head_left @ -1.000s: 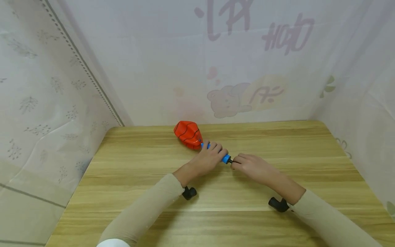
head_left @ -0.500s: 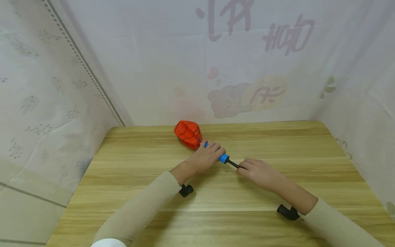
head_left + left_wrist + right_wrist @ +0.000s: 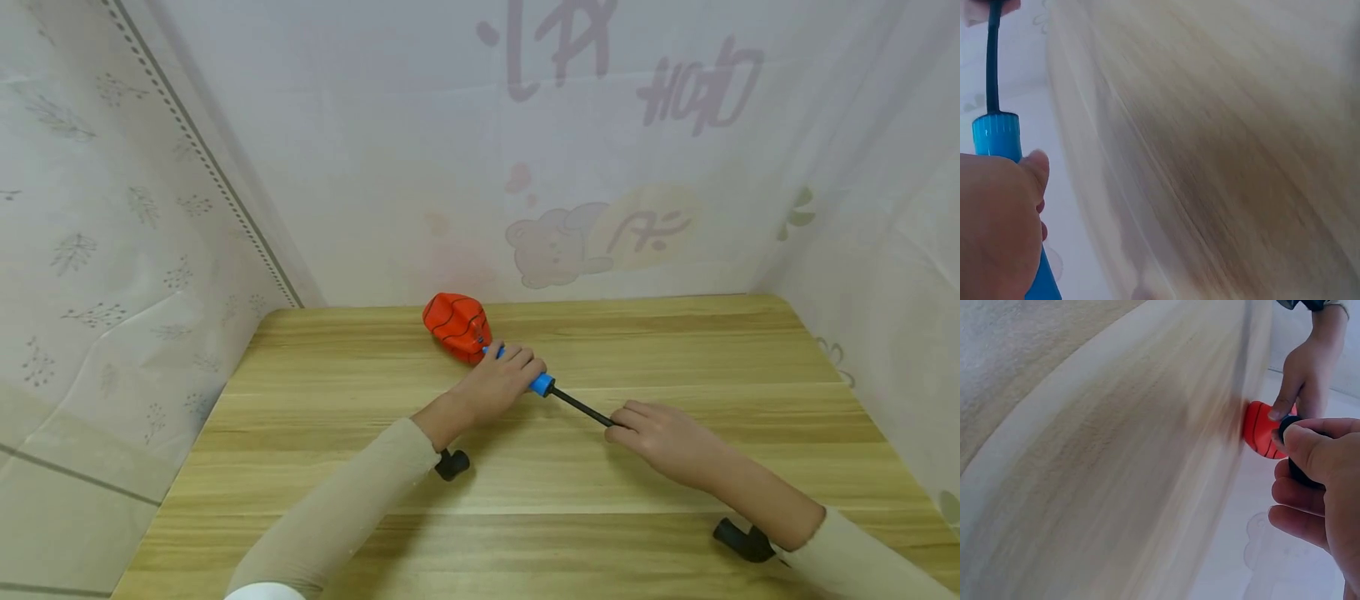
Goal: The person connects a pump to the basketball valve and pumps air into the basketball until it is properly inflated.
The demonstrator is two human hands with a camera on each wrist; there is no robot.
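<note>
A crumpled, partly deflated red ball (image 3: 453, 325) with black lines lies near the table's back edge. Against it sits the tip of a blue hand pump (image 3: 542, 384); the exact joint is hidden by fingers. My left hand (image 3: 498, 383) wraps around the pump's barrel, also seen gripped in the left wrist view. A long stretch of black rod (image 3: 581, 407) sticks out of the barrel toward the lower right. At its end my right hand (image 3: 667, 437) grips the pump's black handle (image 3: 1300, 475), which shows between thumb and fingers in the right wrist view.
The wood-grain table (image 3: 360, 383) runs back to a pale printed sheet (image 3: 375, 167). Similar sheets hang at left and right. Black wrist mounts (image 3: 452, 464) sit under both forearms, close to the tabletop.
My right hand has pulled the handle away toward the lower right, so much more of the rod shows. My left hand has shifted only slightly; the ball stays nearly in place.
</note>
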